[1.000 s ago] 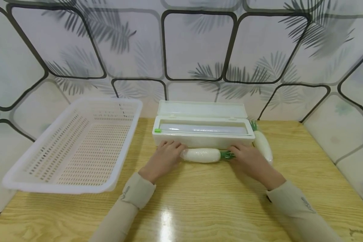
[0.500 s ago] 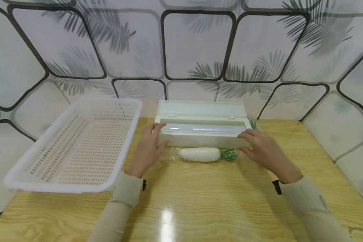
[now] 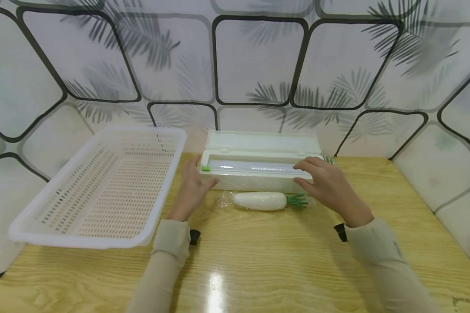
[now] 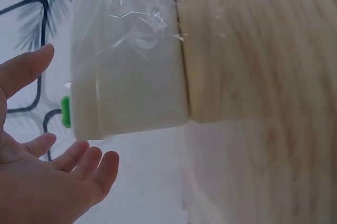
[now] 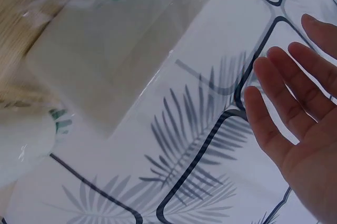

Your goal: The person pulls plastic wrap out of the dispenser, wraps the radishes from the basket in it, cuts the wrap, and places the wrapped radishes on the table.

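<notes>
A white cling film dispenser box (image 3: pixel 258 183) stands with its lid (image 3: pixel 262 141) raised, a film roll (image 3: pixel 254 166) inside and a green slider (image 3: pixel 206 168) at the left. In front of it lies a white radish (image 3: pixel 260 201) wrapped in clear film, its green stems to the right. My left hand (image 3: pixel 190 191) is at the box's left end, fingers relaxed and spread, thumb near the front. Over the right end my right hand (image 3: pixel 329 187) hovers with fingers extended, holding nothing. A second radish (image 5: pixel 21 150) shows beside the box in the right wrist view; in the head view my right hand mostly hides it.
To the left is a large white slotted plastic basket (image 3: pixel 152 217), close to my left forearm. Everything stands on a wood-grain table (image 3: pixel 274 261). Behind the box rises a wall covering (image 3: pixel 254 61) with dark outlines and leaf prints.
Both hands have let go of the wrapped radish's ends and risen to the box's two ends. Over the last half second my right hand has shifted left, and the left fingers have moved outward from the slider.
</notes>
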`<state>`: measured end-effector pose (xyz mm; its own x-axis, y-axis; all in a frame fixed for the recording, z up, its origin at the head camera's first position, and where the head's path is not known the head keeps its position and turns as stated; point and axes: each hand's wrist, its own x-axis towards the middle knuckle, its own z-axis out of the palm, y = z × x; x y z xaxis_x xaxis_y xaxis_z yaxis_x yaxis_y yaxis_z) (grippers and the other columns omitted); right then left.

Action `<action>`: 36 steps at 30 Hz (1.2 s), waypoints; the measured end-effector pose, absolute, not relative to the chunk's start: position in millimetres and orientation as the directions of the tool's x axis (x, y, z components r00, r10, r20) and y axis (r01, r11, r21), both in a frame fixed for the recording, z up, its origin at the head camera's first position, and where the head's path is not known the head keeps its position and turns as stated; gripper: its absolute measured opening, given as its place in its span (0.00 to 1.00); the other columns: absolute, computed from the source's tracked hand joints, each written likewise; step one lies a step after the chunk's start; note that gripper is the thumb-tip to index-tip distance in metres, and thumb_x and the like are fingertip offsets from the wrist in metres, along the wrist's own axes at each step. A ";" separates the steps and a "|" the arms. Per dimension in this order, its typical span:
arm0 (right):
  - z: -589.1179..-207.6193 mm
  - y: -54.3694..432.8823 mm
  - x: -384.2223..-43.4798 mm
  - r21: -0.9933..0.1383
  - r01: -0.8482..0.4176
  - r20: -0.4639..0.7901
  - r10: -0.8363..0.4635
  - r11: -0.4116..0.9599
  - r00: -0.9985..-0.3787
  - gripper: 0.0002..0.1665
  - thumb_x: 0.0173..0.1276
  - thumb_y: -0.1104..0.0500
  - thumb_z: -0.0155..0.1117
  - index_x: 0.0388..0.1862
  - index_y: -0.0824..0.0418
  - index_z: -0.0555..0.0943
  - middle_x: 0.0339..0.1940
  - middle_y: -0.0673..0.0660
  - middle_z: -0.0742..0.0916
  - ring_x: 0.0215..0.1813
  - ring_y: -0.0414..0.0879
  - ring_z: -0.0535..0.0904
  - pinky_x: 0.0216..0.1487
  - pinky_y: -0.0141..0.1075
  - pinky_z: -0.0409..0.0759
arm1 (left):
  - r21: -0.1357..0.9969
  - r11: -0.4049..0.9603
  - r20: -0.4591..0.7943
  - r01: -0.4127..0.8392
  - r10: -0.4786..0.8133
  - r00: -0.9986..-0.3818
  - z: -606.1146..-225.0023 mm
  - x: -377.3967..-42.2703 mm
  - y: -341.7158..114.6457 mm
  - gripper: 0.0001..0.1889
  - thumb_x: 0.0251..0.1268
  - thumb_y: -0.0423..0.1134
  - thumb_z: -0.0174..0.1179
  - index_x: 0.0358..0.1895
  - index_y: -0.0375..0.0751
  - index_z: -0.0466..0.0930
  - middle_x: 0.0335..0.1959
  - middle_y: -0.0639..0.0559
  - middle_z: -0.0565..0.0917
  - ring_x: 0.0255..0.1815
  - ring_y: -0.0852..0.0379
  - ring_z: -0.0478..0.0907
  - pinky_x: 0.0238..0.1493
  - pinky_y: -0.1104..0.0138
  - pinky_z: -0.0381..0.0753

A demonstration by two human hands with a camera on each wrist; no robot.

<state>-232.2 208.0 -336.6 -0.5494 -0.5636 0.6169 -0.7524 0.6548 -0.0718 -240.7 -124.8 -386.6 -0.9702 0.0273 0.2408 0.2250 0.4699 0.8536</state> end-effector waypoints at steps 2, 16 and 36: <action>-336.2 200.8 -235.7 -0.095 -0.767 0.636 -0.554 0.634 -0.537 0.18 0.53 0.71 0.80 0.43 0.68 0.85 0.41 0.62 0.87 0.41 0.57 0.84 0.39 0.51 0.84 | 0.892 0.400 0.221 0.210 0.019 -0.975 -390.7 -245.2 -125.8 0.42 0.65 0.29 0.67 0.76 0.25 0.50 0.73 0.29 0.59 0.73 0.37 0.58 0.74 0.48 0.60; -338.3 136.3 -266.1 -0.215 -0.861 0.665 -0.576 0.462 -0.475 0.10 0.59 0.72 0.75 0.39 0.68 0.84 0.35 0.61 0.87 0.39 0.54 0.83 0.40 0.47 0.83 | 0.955 0.279 0.095 0.099 0.026 -0.995 -402.0 -254.0 -133.0 0.39 0.68 0.27 0.63 0.78 0.33 0.53 0.68 0.26 0.68 0.62 0.35 0.71 0.60 0.48 0.75; -355.3 26.6 -289.4 -0.203 -0.818 0.415 -0.709 0.539 -0.570 0.10 0.70 0.65 0.68 0.49 0.64 0.86 0.48 0.58 0.87 0.52 0.51 0.83 0.56 0.40 0.81 | 0.842 0.535 0.051 0.072 0.055 -0.997 -404.6 -260.9 -138.7 0.42 0.72 0.40 0.63 0.81 0.37 0.48 0.46 0.31 0.82 0.44 0.42 0.77 0.48 0.52 0.76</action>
